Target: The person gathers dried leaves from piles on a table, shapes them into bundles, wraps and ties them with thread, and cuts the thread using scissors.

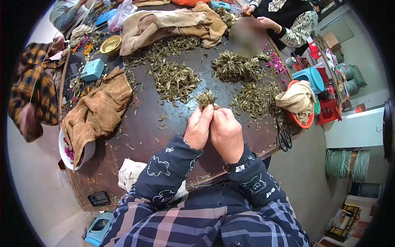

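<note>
A small bundle of dried green leaves [205, 99] sticks up above my two hands, near the middle of the dark table. My left hand [198, 128] is closed, its thumb pressed against the bundle's base. Close beside it my right hand [226, 131] is closed as well, fingers curled at the bundle's lower right; the bundle's lower end is hidden. Beyond my hands lie a loose leaf pile [175, 81], a thicker heap of leaves [236, 67] and a scattered pile [257, 99].
Black scissors [284, 140] lie at the right edge, near an orange basin [306, 123] holding a cloth. A brown towel [101, 103] partly covers a white bowl [88, 153] at left. Brown cloths [164, 26] lie at the back. Other people [39, 82] stand around the table.
</note>
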`<state>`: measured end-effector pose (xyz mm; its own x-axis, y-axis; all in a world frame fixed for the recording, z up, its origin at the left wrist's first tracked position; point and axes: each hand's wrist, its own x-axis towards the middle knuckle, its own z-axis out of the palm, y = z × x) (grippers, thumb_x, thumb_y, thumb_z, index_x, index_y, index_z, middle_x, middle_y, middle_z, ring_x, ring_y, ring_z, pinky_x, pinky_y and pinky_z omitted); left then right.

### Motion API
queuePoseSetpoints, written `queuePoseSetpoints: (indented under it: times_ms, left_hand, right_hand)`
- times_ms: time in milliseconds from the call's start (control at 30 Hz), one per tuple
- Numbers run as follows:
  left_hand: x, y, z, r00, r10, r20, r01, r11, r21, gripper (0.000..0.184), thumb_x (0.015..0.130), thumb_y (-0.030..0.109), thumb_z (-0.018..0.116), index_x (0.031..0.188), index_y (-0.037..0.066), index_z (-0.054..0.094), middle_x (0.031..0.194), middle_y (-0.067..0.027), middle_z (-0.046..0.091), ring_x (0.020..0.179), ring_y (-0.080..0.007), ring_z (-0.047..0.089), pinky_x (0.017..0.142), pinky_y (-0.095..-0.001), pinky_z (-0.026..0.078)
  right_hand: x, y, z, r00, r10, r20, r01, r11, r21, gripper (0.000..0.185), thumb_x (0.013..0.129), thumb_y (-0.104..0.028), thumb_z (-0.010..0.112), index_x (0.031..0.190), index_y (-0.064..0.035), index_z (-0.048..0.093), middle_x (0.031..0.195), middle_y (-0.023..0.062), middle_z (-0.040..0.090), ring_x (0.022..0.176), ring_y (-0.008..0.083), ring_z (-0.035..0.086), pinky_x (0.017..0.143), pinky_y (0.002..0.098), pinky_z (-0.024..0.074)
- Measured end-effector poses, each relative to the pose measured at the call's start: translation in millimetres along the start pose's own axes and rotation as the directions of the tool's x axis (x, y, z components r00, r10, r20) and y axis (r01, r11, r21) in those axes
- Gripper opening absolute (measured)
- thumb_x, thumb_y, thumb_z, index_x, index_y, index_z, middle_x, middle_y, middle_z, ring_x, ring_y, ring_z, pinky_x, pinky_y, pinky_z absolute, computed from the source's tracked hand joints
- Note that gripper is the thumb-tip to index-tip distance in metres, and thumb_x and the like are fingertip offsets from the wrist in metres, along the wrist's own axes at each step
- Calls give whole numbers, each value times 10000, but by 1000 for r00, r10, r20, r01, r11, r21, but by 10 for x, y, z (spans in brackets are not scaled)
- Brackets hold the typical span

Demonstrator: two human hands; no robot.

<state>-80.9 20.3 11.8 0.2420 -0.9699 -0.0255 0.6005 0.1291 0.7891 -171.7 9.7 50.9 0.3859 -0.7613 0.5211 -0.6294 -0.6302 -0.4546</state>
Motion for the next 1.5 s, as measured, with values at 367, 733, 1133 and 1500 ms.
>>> queuePoseSetpoints:
  times_ms: [367, 733, 1133, 1500]
  left_hand:
    - [7, 94, -101, 999, -17, -43, 27, 971, 236, 208, 1005, 207, 479, 970, 19, 561, 806, -48, 611, 677, -113, 531, 629, -228, 454]
    - [-37, 121, -88, 974, -171, 151, 118, 943, 310, 195, 996, 213, 487, 916, 43, 542, 690, -20, 544, 592, -120, 474, 557, -235, 406]
    - [-70, 97, -60, 886, 190, 423, -456, 185, 871, 87, 866, 127, 582, 887, 73, 517, 713, -90, 575, 563, -282, 553, 524, -356, 453]
    - [-72, 85, -50, 787, 189, 587, -600, 19, 800, 111, 812, 124, 601, 872, 92, 514, 720, -96, 559, 560, -308, 569, 507, -378, 455]
  right_hand:
    - [41, 17, -284, 1000, -21, 3, 21, 986, 167, 176, 836, -23, 608, 1007, -19, 648, 886, 97, 591, 640, 197, 533, 552, 287, 443]
    - [60, 255, -336, 996, -21, 92, 4, 983, 183, 94, 854, -10, 590, 944, -27, 613, 825, 95, 575, 624, 203, 531, 559, 320, 445]
    - [166, 683, -837, 878, 477, 31, -474, 878, -69, 91, 874, -82, 605, 829, -8, 577, 844, 93, 608, 646, 210, 549, 585, 315, 470]
    - [255, 357, -764, 972, 79, 221, -148, 937, 317, 46, 849, -40, 628, 851, -1, 603, 968, 80, 630, 778, 195, 576, 688, 285, 472]
